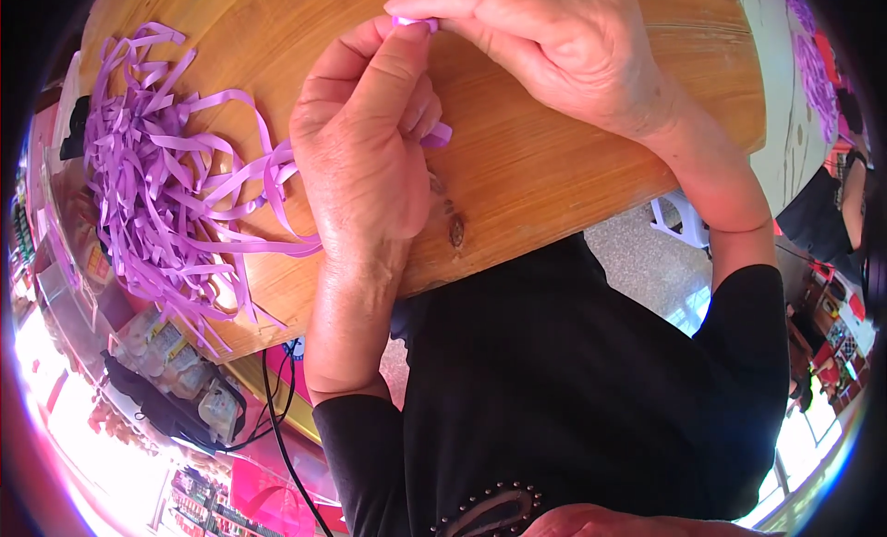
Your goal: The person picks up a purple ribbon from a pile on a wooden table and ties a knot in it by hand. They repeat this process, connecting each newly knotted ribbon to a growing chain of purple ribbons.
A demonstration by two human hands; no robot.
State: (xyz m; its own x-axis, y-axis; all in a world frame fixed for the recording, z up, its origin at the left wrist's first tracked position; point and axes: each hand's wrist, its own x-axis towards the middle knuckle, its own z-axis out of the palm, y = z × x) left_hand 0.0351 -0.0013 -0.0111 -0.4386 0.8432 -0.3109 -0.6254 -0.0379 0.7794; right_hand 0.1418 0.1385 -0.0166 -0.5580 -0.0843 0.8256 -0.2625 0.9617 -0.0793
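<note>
My left hand (365,149) is raised over the wooden table, with thumb and index finger pinching a purple ribbon (438,137). A small folded bit of that ribbon shows at the fingertips, and a flat end sticks out below the curled fingers. Coming in from the right, my right hand (573,52) closes its fingertips on the same folded bit. Its exact shape is mostly hidden by the fingers. To the left lies a tangled heap of purple ribbons (152,186), some with small knots or folds. Several strands run from the heap to behind my left wrist.
The round-edged wooden tabletop (517,176) ends just in front of my body. Clear-wrapped goods (176,361) and black cables (277,417) are below its left edge. More purple ribbons (813,79) hang over a pale surface at the far right. A white plastic stool (682,221) stands below.
</note>
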